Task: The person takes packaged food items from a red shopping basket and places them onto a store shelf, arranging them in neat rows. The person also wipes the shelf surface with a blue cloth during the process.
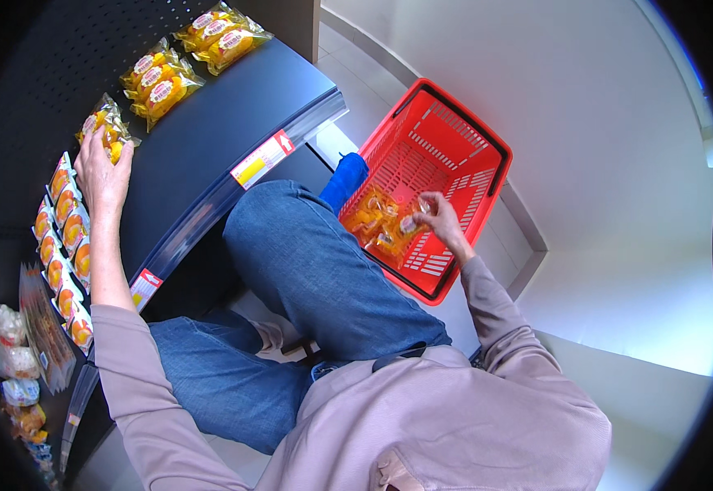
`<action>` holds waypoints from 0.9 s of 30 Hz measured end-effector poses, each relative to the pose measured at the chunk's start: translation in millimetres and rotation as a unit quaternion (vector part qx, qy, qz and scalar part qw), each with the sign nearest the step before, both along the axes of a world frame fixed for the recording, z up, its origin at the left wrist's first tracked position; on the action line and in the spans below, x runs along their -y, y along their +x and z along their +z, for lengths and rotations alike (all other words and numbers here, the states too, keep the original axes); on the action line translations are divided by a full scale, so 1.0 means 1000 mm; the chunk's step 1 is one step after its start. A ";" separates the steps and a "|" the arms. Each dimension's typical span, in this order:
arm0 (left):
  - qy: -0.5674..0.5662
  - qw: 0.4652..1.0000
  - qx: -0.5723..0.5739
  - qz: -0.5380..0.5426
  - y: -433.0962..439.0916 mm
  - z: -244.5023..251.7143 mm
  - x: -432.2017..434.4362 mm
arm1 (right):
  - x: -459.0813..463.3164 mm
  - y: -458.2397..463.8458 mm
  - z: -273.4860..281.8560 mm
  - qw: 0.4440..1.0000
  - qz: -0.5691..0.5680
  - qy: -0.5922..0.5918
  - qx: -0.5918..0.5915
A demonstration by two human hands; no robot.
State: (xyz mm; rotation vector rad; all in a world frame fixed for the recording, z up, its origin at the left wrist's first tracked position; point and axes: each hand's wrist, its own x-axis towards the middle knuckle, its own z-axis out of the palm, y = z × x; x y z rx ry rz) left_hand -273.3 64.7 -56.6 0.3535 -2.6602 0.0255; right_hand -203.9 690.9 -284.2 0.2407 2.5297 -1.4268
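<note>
On the dark metal shelf (234, 104), my left hand (103, 169) rests its fingers on a group of clear-wrapped yellow snack packs (106, 126); whether it grips one is hidden by the fingers. Two more groups of the same yellow packs (161, 92) stand farther along the shelf. My right hand (442, 222) is inside the red plastic shopping basket (496, 161), its thumb and fingers pinching the wrapper of a yellow snack pack (410, 224). Other wrapped yellow packs (370, 212) lie beside it in the near end of the basket.
White-and-orange packets (73, 230) stand in rows left of my left forearm, with flat packs (46, 334) and bagged goods (16, 362) beyond. Price tags (262, 159) line the shelf's front edge. A blue-covered foot (345, 181) touches the basket's side. A white wall (553, 123) rises behind the basket.
</note>
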 end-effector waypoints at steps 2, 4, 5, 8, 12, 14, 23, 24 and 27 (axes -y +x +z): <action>-0.014 1.000 0.016 0.018 -0.001 -0.003 0.005 | -0.001 0.015 -0.024 1.000 -0.005 0.013 0.024; -0.026 0.999 0.023 0.017 -0.003 -0.003 0.009 | 0.005 0.018 -0.044 0.999 0.015 0.005 0.037; -0.010 0.999 0.030 0.013 -0.003 -0.003 0.006 | 0.007 0.020 -0.051 0.998 0.011 -0.034 0.059; -0.005 0.999 0.037 0.031 -0.001 -0.003 -0.007 | 0.010 0.018 -0.060 0.995 0.034 0.093 -0.012; 0.010 0.996 0.068 0.056 0.007 0.008 -0.014 | 0.038 -0.001 -0.017 0.997 0.024 0.058 -0.040; 0.032 0.994 0.077 0.066 0.011 0.013 -0.017 | 0.053 -0.014 0.016 0.998 0.020 -0.007 -0.062; 0.103 0.989 0.096 -0.039 0.058 0.035 -0.051 | 0.183 -0.050 0.202 0.949 0.103 -0.172 -0.243; 0.129 0.984 0.109 -0.051 0.062 0.041 -0.058 | 0.200 -0.052 0.218 0.945 0.130 -0.185 -0.237; 0.214 0.969 0.046 -0.113 0.077 0.045 -0.058 | 0.256 -0.063 0.247 0.925 0.233 -0.215 -0.211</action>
